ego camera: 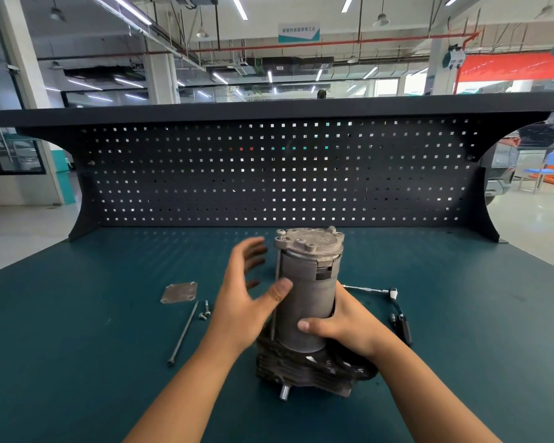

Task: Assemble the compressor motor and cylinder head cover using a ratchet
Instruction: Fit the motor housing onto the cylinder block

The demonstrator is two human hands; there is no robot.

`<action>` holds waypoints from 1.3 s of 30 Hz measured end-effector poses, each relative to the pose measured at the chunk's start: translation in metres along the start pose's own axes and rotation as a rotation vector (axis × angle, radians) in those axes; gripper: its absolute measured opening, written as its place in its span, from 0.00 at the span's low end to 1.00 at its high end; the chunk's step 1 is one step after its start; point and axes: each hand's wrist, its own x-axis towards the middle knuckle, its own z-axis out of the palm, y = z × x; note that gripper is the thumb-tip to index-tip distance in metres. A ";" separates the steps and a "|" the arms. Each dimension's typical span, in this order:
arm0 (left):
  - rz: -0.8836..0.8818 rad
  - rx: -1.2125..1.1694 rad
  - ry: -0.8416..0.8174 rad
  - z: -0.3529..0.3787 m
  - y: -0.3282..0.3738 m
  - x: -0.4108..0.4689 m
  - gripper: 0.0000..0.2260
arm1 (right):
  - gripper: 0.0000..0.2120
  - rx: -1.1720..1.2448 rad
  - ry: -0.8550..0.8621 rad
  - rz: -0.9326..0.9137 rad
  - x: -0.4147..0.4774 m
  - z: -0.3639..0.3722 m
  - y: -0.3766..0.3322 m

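Note:
A grey cylindrical compressor motor (307, 298) stands upright on a dark finned base (304, 369) at the middle of the bench. A cast end cap (311, 243) sits on top of it. One long bolt (277, 282) runs down the motor's left side. My right hand (343, 327) grips the motor's lower right part. My left hand (250, 292) is spread open just left of the motor, its thumb touching the motor's wall. A flat square cover plate (179, 292) lies to the left. A ratchet (371, 290) lies behind the right hand, partly hidden.
A second long bolt (184, 334) and short screws (204, 311) lie left of the motor on the green bench top (77, 314). A black cable with connectors (402, 324) lies at the right. A dark pegboard (269, 174) closes the back of the bench.

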 end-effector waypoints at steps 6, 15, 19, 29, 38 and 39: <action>0.019 -0.191 -0.216 0.014 0.024 0.032 0.33 | 0.39 -0.040 -0.042 0.027 -0.001 -0.004 -0.005; -0.090 -0.363 -0.317 0.016 0.008 0.044 0.36 | 0.40 -0.121 -0.092 0.021 -0.004 -0.012 -0.009; -0.109 -0.385 -0.303 0.024 0.002 0.046 0.43 | 0.47 -0.253 -0.158 0.037 -0.007 -0.024 -0.014; -0.120 -0.391 -0.277 0.021 -0.014 0.040 0.49 | 0.33 -0.080 -0.012 0.017 -0.004 -0.018 -0.023; -0.374 -0.320 -0.617 -0.007 -0.034 0.048 0.45 | 0.36 -0.196 0.175 -0.090 0.005 -0.009 -0.041; -0.412 -0.276 -0.689 -0.009 -0.037 0.047 0.46 | 0.35 -0.215 0.162 -0.089 0.007 -0.012 -0.042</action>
